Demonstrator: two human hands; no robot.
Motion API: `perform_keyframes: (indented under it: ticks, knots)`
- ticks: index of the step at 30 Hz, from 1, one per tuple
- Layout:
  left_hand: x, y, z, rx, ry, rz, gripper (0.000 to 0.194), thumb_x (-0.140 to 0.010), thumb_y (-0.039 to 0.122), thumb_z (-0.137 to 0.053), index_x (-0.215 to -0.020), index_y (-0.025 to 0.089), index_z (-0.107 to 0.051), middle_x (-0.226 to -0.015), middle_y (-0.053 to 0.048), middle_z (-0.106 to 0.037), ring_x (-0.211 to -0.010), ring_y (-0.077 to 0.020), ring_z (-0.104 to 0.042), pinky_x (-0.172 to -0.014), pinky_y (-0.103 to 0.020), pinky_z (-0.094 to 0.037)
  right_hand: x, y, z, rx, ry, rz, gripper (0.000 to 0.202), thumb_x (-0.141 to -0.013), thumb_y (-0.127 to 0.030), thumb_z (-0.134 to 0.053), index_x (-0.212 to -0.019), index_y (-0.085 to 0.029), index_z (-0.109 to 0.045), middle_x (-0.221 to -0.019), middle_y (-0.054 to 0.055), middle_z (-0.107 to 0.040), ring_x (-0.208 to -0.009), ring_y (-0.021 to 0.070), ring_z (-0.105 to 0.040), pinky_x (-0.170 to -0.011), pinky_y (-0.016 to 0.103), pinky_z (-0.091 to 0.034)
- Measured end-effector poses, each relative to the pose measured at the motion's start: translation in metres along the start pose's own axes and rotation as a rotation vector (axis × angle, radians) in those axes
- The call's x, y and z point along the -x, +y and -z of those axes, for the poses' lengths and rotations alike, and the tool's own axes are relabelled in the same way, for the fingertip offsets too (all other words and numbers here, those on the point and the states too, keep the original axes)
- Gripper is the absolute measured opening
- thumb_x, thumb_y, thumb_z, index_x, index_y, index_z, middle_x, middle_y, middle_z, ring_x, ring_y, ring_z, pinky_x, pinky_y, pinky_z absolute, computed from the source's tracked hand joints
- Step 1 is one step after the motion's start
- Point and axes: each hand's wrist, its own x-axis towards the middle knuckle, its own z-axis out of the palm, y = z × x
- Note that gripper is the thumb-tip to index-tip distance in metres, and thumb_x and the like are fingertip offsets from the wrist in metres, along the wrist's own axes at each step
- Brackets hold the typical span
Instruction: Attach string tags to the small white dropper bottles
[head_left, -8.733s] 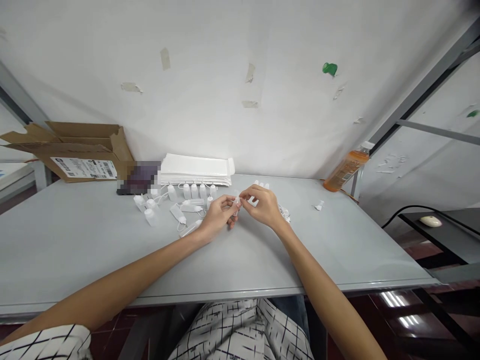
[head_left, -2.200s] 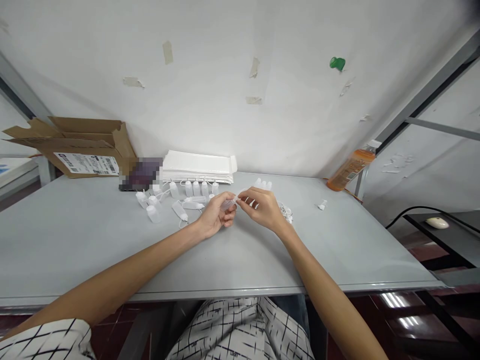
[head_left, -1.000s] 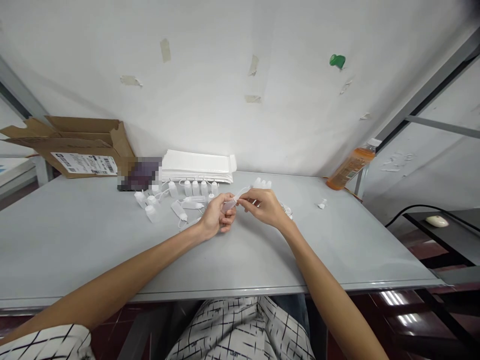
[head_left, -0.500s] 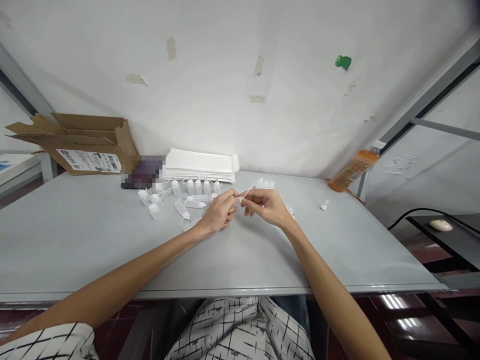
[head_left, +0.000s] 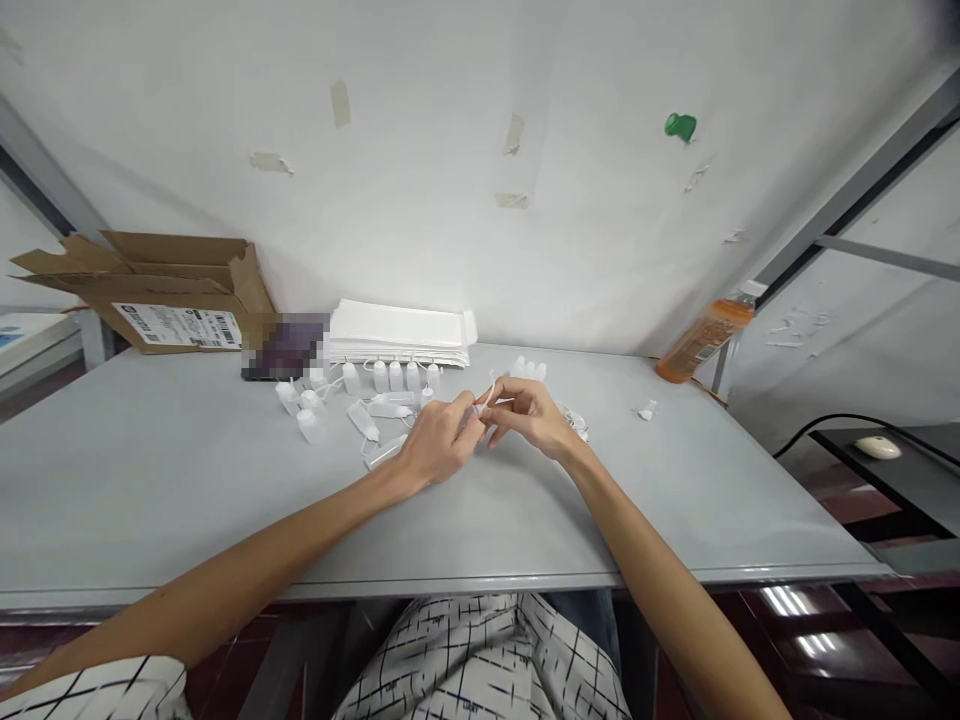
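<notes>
My left hand (head_left: 442,440) is closed around a small white plastic bottle (head_left: 478,410), most of which its fingers hide. My right hand (head_left: 531,412) pinches at the bottle's top end, where a thin white strap (head_left: 492,386) sticks up between the fingers. Both hands meet just above the table. Left of them, several small white bottles with strap caps stand or lie, among them a tilted bottle (head_left: 309,425) and a lying bottle (head_left: 364,420). White strap parts (head_left: 576,422) lie partly hidden behind my right wrist.
Behind the bottles is a stack of white flat boxes (head_left: 401,325). An open cardboard box (head_left: 180,295) and a blurred dark item (head_left: 289,345) are at left. An orange drink bottle (head_left: 705,340) leans at right, and small white pieces (head_left: 647,410) lie on the grey table (head_left: 675,500).
My left hand has turned and come slightly nearer, its back now more upward. The strap between my hands points more upright. My right hand has shifted only a little.
</notes>
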Motion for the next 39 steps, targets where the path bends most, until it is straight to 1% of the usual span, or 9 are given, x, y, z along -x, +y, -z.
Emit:
perform_keyframes:
  ticks: [3, 6, 14, 24, 30, 33, 35, 37, 39]
  knots:
    - [0.001, 0.0, -0.002, -0.074, -0.014, -0.002, 0.017, -0.087, 0.027, -0.036, -0.071, 0.023, -0.035, -0.055, 0.002, -0.05, -0.048, -0.0143, -0.041, -0.054, -0.028, -0.027, -0.001, 0.002, 0.0, -0.029, 0.001, -0.008, 0.035, -0.074, -0.045, -0.081, -0.077, -0.017, -0.061, -0.074, 0.003, -0.068, -0.064, 0.0184, -0.07, -0.054, 0.031, -0.06]
    - [0.001, -0.001, -0.004, -0.17, -0.02, -0.017, 0.014, -0.087, 0.026, -0.036, -0.073, 0.023, -0.036, -0.058, 0.0, -0.054, -0.049, -0.0155, -0.046, -0.054, -0.027, -0.028, -0.001, 0.003, -0.001, -0.043, 0.006, -0.011, 0.033, -0.073, -0.044, -0.081, -0.075, -0.017, -0.061, -0.075, 0.003, -0.068, -0.069, 0.0181, -0.069, -0.057, 0.032, -0.062]
    - [0.003, -0.008, -0.009, -0.44, 0.013, -0.1, 0.011, -0.086, 0.026, -0.042, -0.084, 0.018, -0.049, -0.066, -0.006, -0.066, -0.051, -0.0184, -0.056, -0.05, -0.027, -0.026, -0.004, 0.008, -0.005, -0.098, 0.026, 0.001, 0.028, -0.072, -0.035, -0.081, -0.069, -0.018, -0.059, -0.068, -0.001, -0.064, -0.068, 0.0151, -0.064, -0.063, 0.03, -0.059]
    - [0.005, -0.012, -0.013, -0.545, 0.059, -0.186, 0.013, -0.084, 0.025, -0.043, -0.083, 0.017, -0.053, -0.066, -0.006, -0.067, -0.054, -0.021, -0.061, -0.048, -0.027, -0.029, -0.004, 0.008, -0.005, -0.106, 0.06, -0.035, 0.022, -0.07, -0.03, -0.079, -0.067, -0.017, -0.06, -0.065, -0.002, -0.06, -0.066, 0.0138, -0.065, -0.063, 0.029, -0.058]
    - [0.004, -0.01, -0.009, -0.404, 0.08, -0.165, 0.018, -0.088, 0.024, -0.039, -0.081, 0.017, -0.055, -0.073, -0.007, -0.067, -0.061, -0.0192, -0.06, -0.054, -0.029, -0.035, -0.005, 0.007, -0.004, -0.105, 0.041, -0.02, 0.03, -0.069, -0.037, -0.083, -0.07, -0.017, -0.06, -0.072, -0.001, -0.061, -0.07, 0.015, -0.066, -0.066, 0.032, -0.06]
    - [0.0, -0.004, -0.004, -0.225, 0.135, -0.128, 0.03, -0.093, 0.023, -0.031, -0.077, 0.017, -0.056, -0.076, -0.006, -0.064, -0.065, -0.0172, -0.056, -0.06, -0.03, -0.038, -0.004, 0.003, -0.002, -0.039, 0.075, 0.053, 0.031, -0.075, -0.043, -0.08, -0.076, -0.017, -0.063, -0.077, 0.001, -0.064, -0.078, 0.0174, -0.068, -0.071, 0.037, -0.063]
    - [-0.003, 0.0, 0.0, -0.072, 0.168, -0.098, 0.033, -0.095, 0.026, -0.031, -0.08, 0.017, -0.059, -0.079, -0.006, -0.064, -0.069, -0.0165, -0.056, -0.064, -0.029, -0.039, -0.004, 0.001, 0.0, 0.013, 0.1, 0.107, 0.03, -0.079, -0.046, -0.077, -0.081, -0.017, -0.065, -0.082, 0.003, -0.066, -0.082, 0.0182, -0.068, -0.073, 0.039, -0.064]
    - [-0.006, 0.002, 0.002, 0.071, 0.167, -0.029, 0.033, -0.096, 0.03, -0.034, -0.082, 0.017, -0.061, -0.073, -0.003, -0.06, -0.066, -0.015, -0.053, -0.063, -0.029, -0.039, -0.004, 0.002, 0.003, 0.055, 0.124, 0.153, 0.029, -0.081, -0.045, -0.075, -0.084, -0.018, -0.067, -0.084, 0.003, -0.067, -0.082, 0.0178, -0.068, -0.074, 0.039, -0.065]
    - [-0.007, 0.003, 0.003, 0.215, 0.127, 0.065, 0.033, -0.096, 0.035, -0.039, -0.084, 0.017, -0.063, -0.063, 0.001, -0.051, -0.057, -0.0127, -0.047, -0.058, -0.027, -0.037, -0.005, 0.003, 0.004, 0.088, 0.145, 0.179, 0.027, -0.081, -0.044, -0.075, -0.086, -0.018, -0.068, -0.085, 0.003, -0.067, -0.081, 0.0172, -0.068, -0.073, 0.038, -0.065]
